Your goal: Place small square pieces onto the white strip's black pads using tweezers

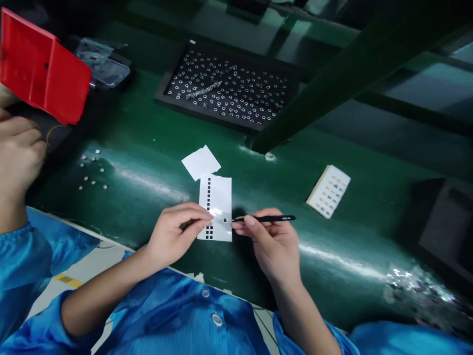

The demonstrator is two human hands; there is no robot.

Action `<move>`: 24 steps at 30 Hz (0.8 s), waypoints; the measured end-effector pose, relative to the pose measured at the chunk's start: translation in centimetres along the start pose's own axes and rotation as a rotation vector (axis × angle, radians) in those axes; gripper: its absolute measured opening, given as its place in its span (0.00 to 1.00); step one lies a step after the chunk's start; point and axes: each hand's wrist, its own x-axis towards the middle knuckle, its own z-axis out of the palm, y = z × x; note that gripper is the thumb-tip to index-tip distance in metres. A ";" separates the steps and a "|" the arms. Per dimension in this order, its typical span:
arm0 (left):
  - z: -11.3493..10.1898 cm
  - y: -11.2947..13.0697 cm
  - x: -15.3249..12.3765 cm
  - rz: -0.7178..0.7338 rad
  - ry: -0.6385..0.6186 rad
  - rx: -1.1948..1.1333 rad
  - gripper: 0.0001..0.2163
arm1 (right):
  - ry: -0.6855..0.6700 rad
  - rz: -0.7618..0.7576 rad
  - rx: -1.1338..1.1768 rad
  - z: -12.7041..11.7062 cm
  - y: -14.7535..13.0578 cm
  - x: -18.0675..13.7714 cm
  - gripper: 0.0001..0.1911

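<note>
My left hand (177, 234) pinches the left edge of a white strip (218, 197) that carries a column of small black squares, holding it just above the green bench. My right hand (271, 241) grips black tweezers (268, 218) whose tip points left and touches a single black square on the strip. A loose white paper scrap (200, 161) lies just beyond the strip.
A black tray (229, 88) with several small metal parts sits at the back. Small square parts (92, 170) are scattered at left. A card with rows of tiny pads (328, 191) lies at right. Another person's hand (18, 148) and a red tray (40, 69) are at far left.
</note>
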 end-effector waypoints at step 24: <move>1.5 0.3 3.7 -0.675 -0.032 -0.619 0.08 | 0.094 -0.277 -0.118 1.8 -0.1 2.0 0.11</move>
